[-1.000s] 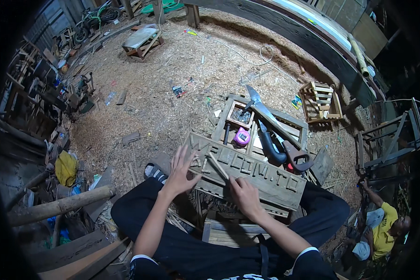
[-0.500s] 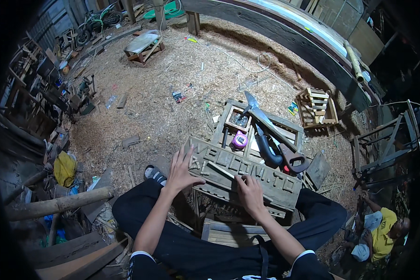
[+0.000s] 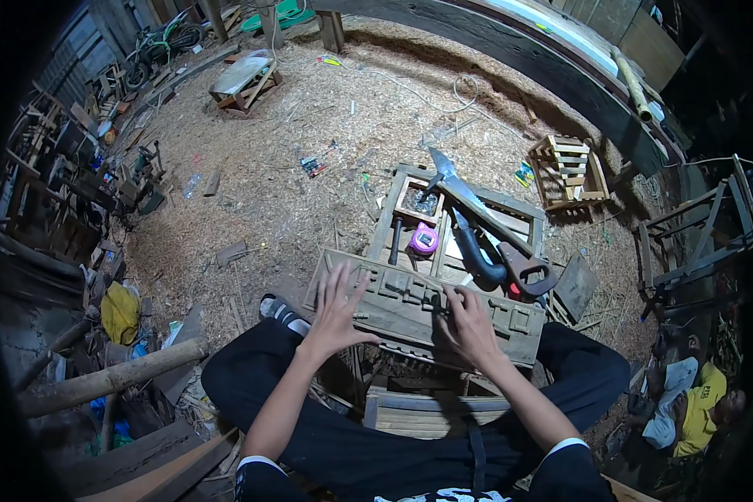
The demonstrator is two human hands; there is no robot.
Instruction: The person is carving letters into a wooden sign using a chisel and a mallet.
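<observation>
Wooden and grey-brown, a long board [image 3: 410, 313] lies across the person's lap beneath both hands, its long axis running left to right with the right end dipping slightly nearer the body. Raised wooden strips [image 3: 402, 286] line its far half. The left hand [image 3: 335, 320], fingers spread, covers the left end, with nothing seen in its grasp. The right hand [image 3: 470, 325], right of the middle and nearer the right-end strips, has bent fingers; whether they pinch anything cannot be told.
</observation>
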